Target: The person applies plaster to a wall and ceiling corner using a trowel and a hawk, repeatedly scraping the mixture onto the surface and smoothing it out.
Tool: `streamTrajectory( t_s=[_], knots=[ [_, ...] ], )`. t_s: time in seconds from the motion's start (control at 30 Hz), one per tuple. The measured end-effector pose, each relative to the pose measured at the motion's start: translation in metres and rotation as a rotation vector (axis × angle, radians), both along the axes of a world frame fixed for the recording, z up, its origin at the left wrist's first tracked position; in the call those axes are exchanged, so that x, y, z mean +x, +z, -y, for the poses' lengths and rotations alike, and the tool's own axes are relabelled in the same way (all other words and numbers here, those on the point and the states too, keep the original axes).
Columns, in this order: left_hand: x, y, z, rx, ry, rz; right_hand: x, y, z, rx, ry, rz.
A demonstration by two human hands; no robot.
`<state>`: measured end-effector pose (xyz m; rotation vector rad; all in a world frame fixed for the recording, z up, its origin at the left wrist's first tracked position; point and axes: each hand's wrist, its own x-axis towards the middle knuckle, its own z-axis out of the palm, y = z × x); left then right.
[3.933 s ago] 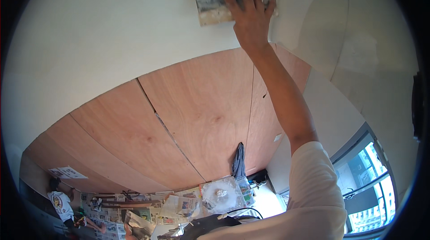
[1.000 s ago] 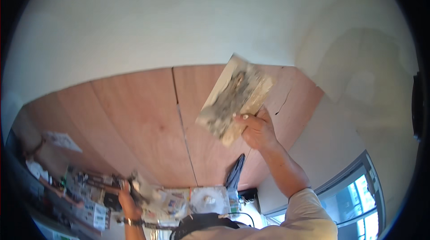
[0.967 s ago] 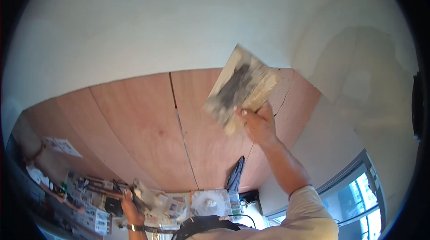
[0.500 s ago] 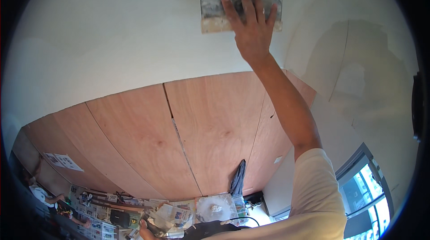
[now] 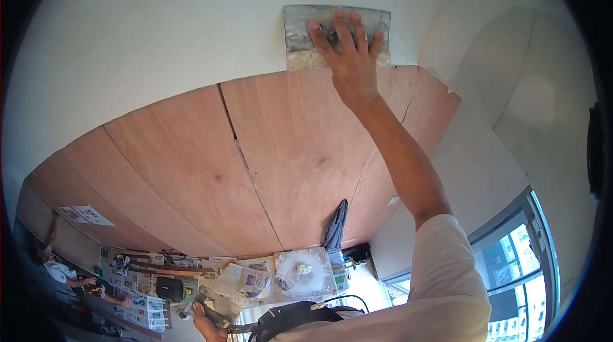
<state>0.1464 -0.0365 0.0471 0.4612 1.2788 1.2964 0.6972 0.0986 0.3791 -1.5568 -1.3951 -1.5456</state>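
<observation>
My right hand (image 5: 354,61) presses a wide, thin scraper (image 5: 300,26) against the pale plastered surface (image 5: 172,29). Its fingers spread over the blade's grey, smeared back, and the thumb is hidden. The scraper's tan lower edge overlaps the top line of the wooden panels (image 5: 294,144) in the picture. Low in the view, my left hand (image 5: 207,323) is closed on a grey, putty-smeared tool (image 5: 218,307), whose exact kind I cannot make out.
A white-coated board (image 5: 290,284) with a lump of white paste lies below, beside newspaper sheets (image 5: 242,280). A dark cloth (image 5: 336,227) hangs by the panels. A black case (image 5: 169,289) and another person (image 5: 60,272) are at lower left. A window (image 5: 520,278) stands at lower right.
The scraper under my right hand has moved down toward the panels' top edge. The view has shifted, so the panels sit higher. My left hand and its tool show more fully.
</observation>
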Motion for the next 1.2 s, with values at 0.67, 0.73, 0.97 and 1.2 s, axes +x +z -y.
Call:
streamTrajectory(
  t_s=[0.67,0.73,0.97,1.2],
  knots=[
    [-0.021,-0.046,-0.018,0.110,-0.022,0.045,-0.009,0.026,0.060,0.190,0.046,0.106],
    [-0.021,-0.047,-0.020,0.102,-0.003,0.092,-0.002,0.073,0.055,0.346,0.023,0.183],
    [-0.015,-0.040,-0.017,0.149,-0.015,0.049,0.007,0.129,0.032,0.363,0.004,0.232],
    [-0.011,-0.031,-0.013,0.100,-0.004,-0.004,0.028,0.032,0.016,0.015,-0.019,0.117]
  ],
)
